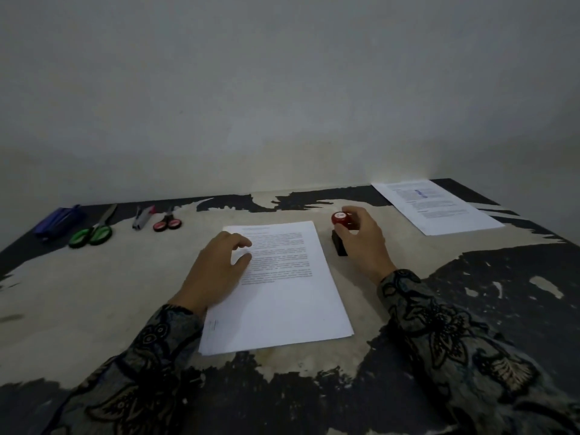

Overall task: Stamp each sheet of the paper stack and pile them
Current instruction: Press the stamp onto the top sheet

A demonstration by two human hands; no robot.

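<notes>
A stack of white printed sheets lies in the middle of the worn table. My left hand rests flat on its left edge, fingers spread over the text. Just right of the stack stands a stamp with a round red top and a black base. My right hand grips that red top from the right; the base touches the table. A second pile of printed paper with a blue mark lies at the far right, near the wall.
Along the far left edge lie a blue pouch, green-handled scissors, a stapler-like tool and small red-handled scissors. A plain wall rises right behind the table.
</notes>
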